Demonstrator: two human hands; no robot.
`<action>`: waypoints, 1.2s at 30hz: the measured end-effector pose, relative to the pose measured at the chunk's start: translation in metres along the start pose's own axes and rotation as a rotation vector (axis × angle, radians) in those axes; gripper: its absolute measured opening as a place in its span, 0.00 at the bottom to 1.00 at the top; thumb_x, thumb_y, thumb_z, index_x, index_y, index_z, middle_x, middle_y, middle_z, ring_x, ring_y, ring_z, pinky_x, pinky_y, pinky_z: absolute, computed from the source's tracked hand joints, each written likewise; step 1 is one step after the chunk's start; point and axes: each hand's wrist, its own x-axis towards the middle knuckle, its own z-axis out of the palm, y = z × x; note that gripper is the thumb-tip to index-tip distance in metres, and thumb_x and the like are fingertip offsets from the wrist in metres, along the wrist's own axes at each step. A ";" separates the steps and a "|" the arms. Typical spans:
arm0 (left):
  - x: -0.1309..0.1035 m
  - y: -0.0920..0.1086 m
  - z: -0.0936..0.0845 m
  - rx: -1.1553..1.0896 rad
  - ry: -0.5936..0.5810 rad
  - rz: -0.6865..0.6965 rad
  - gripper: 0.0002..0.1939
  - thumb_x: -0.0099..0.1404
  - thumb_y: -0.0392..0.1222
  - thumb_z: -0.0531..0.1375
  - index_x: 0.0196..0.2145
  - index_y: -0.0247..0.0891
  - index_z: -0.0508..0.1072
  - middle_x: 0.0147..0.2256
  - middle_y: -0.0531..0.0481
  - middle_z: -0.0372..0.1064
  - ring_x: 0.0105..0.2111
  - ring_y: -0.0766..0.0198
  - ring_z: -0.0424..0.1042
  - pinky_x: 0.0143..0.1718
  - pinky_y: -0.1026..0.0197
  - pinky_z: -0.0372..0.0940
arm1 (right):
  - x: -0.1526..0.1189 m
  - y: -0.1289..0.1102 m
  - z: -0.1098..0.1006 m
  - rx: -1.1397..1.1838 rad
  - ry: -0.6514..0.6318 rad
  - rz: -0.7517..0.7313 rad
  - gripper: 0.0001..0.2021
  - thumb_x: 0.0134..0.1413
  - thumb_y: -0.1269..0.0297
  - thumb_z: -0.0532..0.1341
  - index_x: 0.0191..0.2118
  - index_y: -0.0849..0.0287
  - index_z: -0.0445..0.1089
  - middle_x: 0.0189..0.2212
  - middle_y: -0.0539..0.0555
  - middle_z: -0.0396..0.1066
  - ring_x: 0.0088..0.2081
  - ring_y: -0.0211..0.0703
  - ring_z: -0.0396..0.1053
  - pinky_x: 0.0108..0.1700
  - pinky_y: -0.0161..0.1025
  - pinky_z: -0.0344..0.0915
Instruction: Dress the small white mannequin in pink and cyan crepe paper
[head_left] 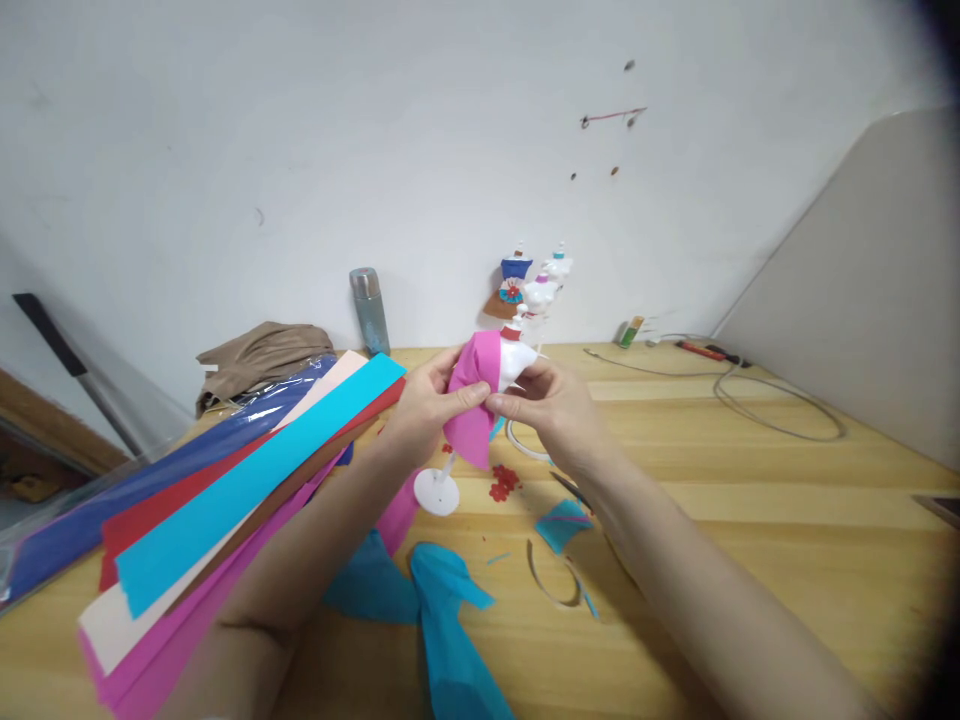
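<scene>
A small white mannequin point(516, 360) with a red neck band tilts above the table, its round white base point(437, 492) below. Pink crepe paper point(477, 365) wraps around part of its torso. My left hand point(435, 396) is closed on the pink paper at its left side, thumb across the front. My right hand point(546, 405) pinches the paper's edge beside the torso, with its fingers partly hidden behind the mannequin. Beneath the hands, red paper flowers point(504, 483) lie on the wood.
Coloured paper strips point(262, 480) are stacked at left. Blue paper pieces point(454, 640), scissors point(570, 488) and a curled strip point(555, 590) lie in front. A flask point(370, 312), more mannequins point(517, 280) and a green-labelled container point(631, 331) stand near the wall; a cable point(780, 425) lies right.
</scene>
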 end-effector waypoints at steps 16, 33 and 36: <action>0.001 0.003 -0.002 0.081 0.010 0.029 0.25 0.52 0.48 0.78 0.46 0.37 0.83 0.37 0.46 0.82 0.37 0.60 0.79 0.41 0.60 0.73 | 0.001 -0.001 -0.007 0.032 -0.037 -0.001 0.18 0.44 0.52 0.77 0.40 0.53 0.81 0.38 0.54 0.83 0.42 0.52 0.80 0.47 0.50 0.76; 0.017 -0.015 -0.042 -0.079 -0.118 -0.100 0.28 0.46 0.52 0.79 0.41 0.35 0.79 0.35 0.45 0.81 0.34 0.57 0.81 0.39 0.57 0.74 | -0.008 -0.007 0.003 -0.255 -0.024 -0.181 0.18 0.50 0.49 0.74 0.44 0.49 0.76 0.46 0.55 0.79 0.48 0.54 0.78 0.48 0.52 0.75; 0.019 -0.019 -0.041 -0.086 -0.053 -0.062 0.28 0.48 0.50 0.79 0.43 0.37 0.77 0.36 0.46 0.81 0.34 0.59 0.80 0.42 0.57 0.74 | -0.011 -0.006 0.007 -0.395 0.165 -0.337 0.18 0.54 0.51 0.72 0.49 0.48 0.74 0.50 0.56 0.77 0.51 0.54 0.76 0.49 0.53 0.74</action>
